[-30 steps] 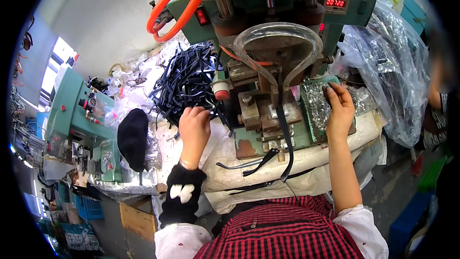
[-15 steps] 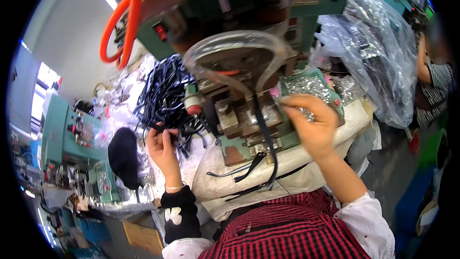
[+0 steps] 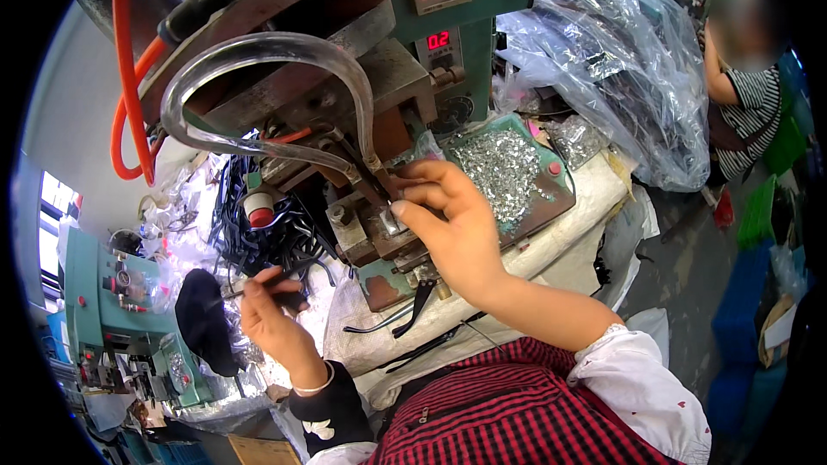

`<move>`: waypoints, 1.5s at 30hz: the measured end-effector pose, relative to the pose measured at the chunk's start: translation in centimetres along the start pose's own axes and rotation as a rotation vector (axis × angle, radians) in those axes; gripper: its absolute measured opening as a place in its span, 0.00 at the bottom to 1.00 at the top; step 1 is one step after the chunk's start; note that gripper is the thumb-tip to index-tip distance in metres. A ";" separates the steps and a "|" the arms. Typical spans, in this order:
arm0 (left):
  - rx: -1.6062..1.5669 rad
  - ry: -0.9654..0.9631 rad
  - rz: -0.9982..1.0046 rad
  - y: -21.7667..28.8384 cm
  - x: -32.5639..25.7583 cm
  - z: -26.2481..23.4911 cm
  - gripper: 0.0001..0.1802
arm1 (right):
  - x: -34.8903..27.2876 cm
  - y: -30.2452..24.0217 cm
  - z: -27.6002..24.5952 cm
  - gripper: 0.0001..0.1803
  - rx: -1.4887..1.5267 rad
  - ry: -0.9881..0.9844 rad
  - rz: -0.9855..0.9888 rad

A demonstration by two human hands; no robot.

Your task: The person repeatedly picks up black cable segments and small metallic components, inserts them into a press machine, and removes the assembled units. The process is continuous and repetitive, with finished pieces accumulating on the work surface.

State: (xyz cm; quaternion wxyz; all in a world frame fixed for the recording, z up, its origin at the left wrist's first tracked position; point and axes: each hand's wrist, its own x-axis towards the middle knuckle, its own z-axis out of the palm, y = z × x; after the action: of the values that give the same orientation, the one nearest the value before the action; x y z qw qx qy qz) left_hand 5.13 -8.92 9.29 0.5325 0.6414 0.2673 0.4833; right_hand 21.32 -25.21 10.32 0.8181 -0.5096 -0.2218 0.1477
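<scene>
Filling most of the view is a big green press machine [image 3: 379, 77], and a clear bent tube [image 3: 258, 60] and an orange hose [image 3: 121, 103] are hanging from its upper part. To its right a large clear plastic bag [image 3: 620, 69] is leaning, holding many shiny small pieces, probably as stock close to the worker. A green tray [image 3: 551, 198] is sitting on the padded tabletop [image 3: 594, 198] just beside the press die, and it is carrying a heap of small silver metal parts [image 3: 504, 168]; this place is likely keeping them within easy reach. A bundle of black cords [image 3: 258, 232] is lying to the left of the machine. The right hand [image 3: 452, 224] is reaching to the die block [image 3: 379, 232], its fingers pinched together on a small metal piece [image 3: 394, 217], seemingly setting it in position there. The left hand [image 3: 271, 314] is closed around the end of one black cord [image 3: 276, 288], holding it near the bundle. Another person [image 3: 741, 95] is sitting at the far right.
</scene>
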 end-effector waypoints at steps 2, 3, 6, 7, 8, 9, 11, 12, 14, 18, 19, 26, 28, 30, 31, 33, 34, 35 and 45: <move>0.057 0.068 0.199 0.4 0.0 -0.4 0.17 | -1.4 -1.2 0.0 0.26 -0.065 -0.021 -0.034; 0.034 0.129 0.221 1.6 -0.6 1.0 0.11 | -2.0 -2.1 -0.4 0.28 -0.122 -0.069 -0.031; 0.070 -0.169 0.576 1.9 -2.3 2.7 0.07 | -0.2 -1.1 -5.8 0.23 -0.634 -0.112 -0.282; 0.182 -0.284 0.762 2.7 -2.1 3.6 0.08 | 0.3 -0.5 -8.1 0.20 -1.009 0.011 -0.304; 0.303 -0.403 0.943 3.5 -1.9 4.7 0.10 | 0.6 0.5 -10.3 0.18 -1.378 0.148 -0.318; 0.338 -0.457 1.001 3.7 -2.1 5.4 0.11 | 0.7 1.5 -11.9 0.16 -1.501 0.196 -0.284; 0.381 -0.520 1.108 3.7 -2.3 7.2 0.13 | 0.7 3.2 -13.6 0.13 -1.584 0.226 -0.280; 0.391 -0.524 1.166 3.5 -2.3 8.2 0.14 | 1.1 3.6 -14.1 0.11 -1.540 0.207 -0.319; 0.386 -0.541 1.162 2.6 -2.3 8.9 0.15 | 1.9 3.6 -14.6 0.08 -1.438 0.192 -0.384; 0.366 -0.544 1.193 1.6 -1.9 9.4 0.14 | 3.3 3.2 -14.7 0.05 -1.267 0.220 -0.385; 0.356 -0.548 1.195 1.5 -1.8 9.5 0.14 | 3.2 3.3 -14.6 0.05 -1.276 0.224 -0.358; 0.389 -0.505 1.102 1.8 -2.9 9.4 0.14 | 3.0 5.4 -12.5 0.13 -1.657 0.158 -0.442; 0.399 -0.542 0.906 2.8 -4.2 8.3 0.15 | 3.5 5.4 -12.7 0.11 -1.647 0.148 -0.406; 0.446 -0.452 0.865 2.7 -5.6 5.5 0.15 | 3.5 5.0 -12.8 0.10 -1.613 0.147 -0.462; 0.468 -0.423 0.832 2.6 -5.9 3.9 0.15 | 3.3 5.2 -13.4 0.10 -1.565 0.167 -0.484; 0.600 -0.227 0.788 2.7 -5.3 1.1 0.09 | 3.2 4.9 -14.4 0.11 -1.495 0.198 -0.498; 0.542 -0.073 0.760 2.6 -4.2 0.1 0.08 | 3.1 4.2 -14.3 0.11 -1.541 0.182 -0.433; 0.490 0.039 0.627 3.0 -3.3 -0.7 0.08 | 2.8 4.1 -13.8 0.10 -1.570 0.181 -0.404; 1.200 -0.317 0.511 -10.7 5.1 -3.3 0.12 | 3.8 4.3 -12.9 0.04 -1.346 0.189 -0.603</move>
State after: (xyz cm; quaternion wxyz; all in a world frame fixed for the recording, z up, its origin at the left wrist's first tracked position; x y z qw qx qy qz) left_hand 5.97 -0.06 0.83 -0.0146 0.9327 0.2478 0.2618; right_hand 31.16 -31.43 2.38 0.3494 -0.8283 -0.3232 -0.2956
